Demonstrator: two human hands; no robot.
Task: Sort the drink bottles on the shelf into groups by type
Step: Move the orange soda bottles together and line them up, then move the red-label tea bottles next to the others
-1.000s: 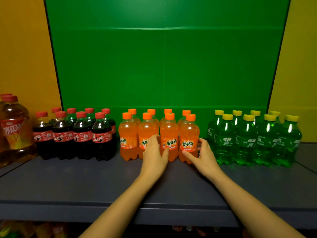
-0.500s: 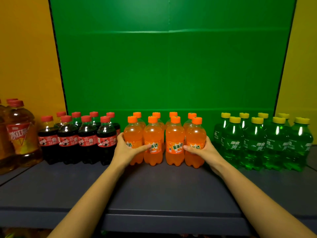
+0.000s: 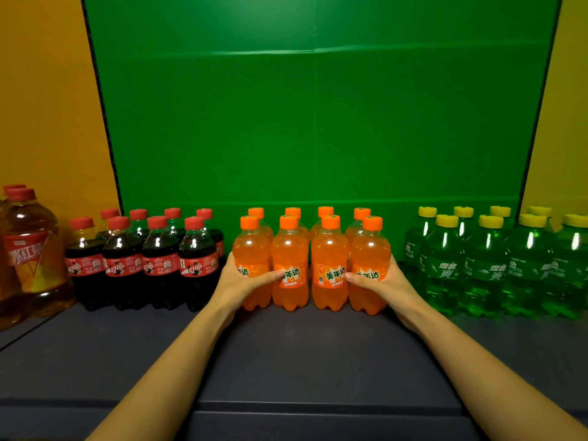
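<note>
Several orange soda bottles (image 3: pixel 310 262) with orange caps stand in two rows at the middle of the dark shelf (image 3: pixel 286 361). My left hand (image 3: pixel 238 281) wraps the leftmost front bottle, thumb across its label. My right hand (image 3: pixel 381 283) wraps the rightmost front bottle the same way, so both hands squeeze the group from its sides. Left of them stands a cluster of dark cola bottles (image 3: pixel 143 265) with red caps. On the right stands a cluster of green soda bottles (image 3: pixel 493 265) with yellow caps.
Large amber iced-tea bottles (image 3: pixel 28 253) with red caps stand at the far left. A green backboard (image 3: pixel 318 122) rises behind the rows, with yellow panels on both sides. The shelf's front edge (image 3: pixel 302 405) runs below my forearms.
My left hand has moved from the middle of the orange group to its left end, and my right hand has closed on the right end. The view has shifted closer.
</note>
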